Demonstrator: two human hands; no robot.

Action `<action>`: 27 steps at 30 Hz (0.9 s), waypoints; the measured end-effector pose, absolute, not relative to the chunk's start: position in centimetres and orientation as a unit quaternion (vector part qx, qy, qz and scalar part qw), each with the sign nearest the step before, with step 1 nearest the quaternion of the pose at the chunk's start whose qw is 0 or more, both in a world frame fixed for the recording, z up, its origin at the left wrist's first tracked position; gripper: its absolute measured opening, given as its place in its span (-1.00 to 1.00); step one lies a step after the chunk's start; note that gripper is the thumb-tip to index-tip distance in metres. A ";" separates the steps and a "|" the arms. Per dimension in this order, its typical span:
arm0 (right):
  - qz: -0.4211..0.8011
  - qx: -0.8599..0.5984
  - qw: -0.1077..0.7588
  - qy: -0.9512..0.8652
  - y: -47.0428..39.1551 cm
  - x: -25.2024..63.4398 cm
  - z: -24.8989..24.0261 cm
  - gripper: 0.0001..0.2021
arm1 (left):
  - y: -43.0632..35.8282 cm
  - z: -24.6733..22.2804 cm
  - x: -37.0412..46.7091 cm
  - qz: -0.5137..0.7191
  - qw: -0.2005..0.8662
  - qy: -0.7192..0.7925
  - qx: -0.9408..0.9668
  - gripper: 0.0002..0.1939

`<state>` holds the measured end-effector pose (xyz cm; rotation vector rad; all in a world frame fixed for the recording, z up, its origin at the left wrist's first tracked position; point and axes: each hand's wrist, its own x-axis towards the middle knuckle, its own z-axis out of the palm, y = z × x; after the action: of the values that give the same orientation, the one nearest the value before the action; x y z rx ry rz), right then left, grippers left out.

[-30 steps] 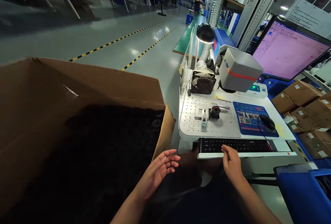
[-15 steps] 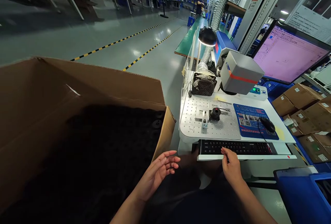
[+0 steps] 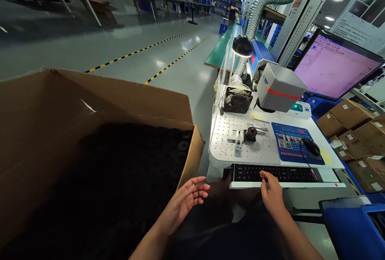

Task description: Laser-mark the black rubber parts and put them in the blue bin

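Since the earlier frame the view has tipped slightly, so everything on the surface sits a little lower, and the right hand has edged slightly along the keyboard; the black round part keeps its place. The step in hand looks like a keyboard command for this part, or a wait on it, with the part already set; the next move seems to call for a light, exact key touch and no shift of the part. The part sits beside the metal clamp on the perforated plate, toward the near left corner of the surface, below and in front of the grey machine head. Both hands are nearer the wearer than the part and well apart from it. The keyboard lies on a tray at the near edge. The right hand, loosely curled, has its fingertips over the keyboard's near side; contact, or anything tucked within, cannot be told. The left hand is relaxed and holds nothing visible, just beside the right corner of the carton, where dark round pieces lie. Toward the surface's right edge lie the mat and mouse.
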<state>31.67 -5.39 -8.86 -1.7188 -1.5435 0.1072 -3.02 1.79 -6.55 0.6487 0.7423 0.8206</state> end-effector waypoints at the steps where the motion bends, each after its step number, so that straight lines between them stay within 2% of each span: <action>1: 0.041 -0.679 0.405 -0.611 -5.1 31.7 -8.4 -0.69 | 1.8 -6.5 -3.0 0.381 0.801 0.349 0.302 -0.46; 11: 0.006 -0.672 0.449 -0.590 3.9 31.8 -3.4 -0.69 | 1.6 -5.8 -3.1 0.380 0.797 0.357 0.306 -0.44; 21: 0.041 -0.735 0.421 -0.531 12.9 31.3 -3.9 -0.34 | 1.4 -5.7 -3.2 0.395 0.796 0.349 0.297 -0.55; 24: 0.027 -0.754 0.402 -0.519 14.0 30.9 -3.8 -0.34 | 1.4 -5.9 -3.3 0.400 0.795 0.344 0.299 -0.54; 27: 0.025 -0.748 0.407 -0.523 14.6 30.4 -3.4 -0.46 | 1.4 -6.2 -3.4 0.402 0.796 0.340 0.297 -0.53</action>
<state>30.39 14.60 -3.45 -1.8858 -1.3196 0.0626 -3.37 1.40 -6.19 0.6390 0.7313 0.8639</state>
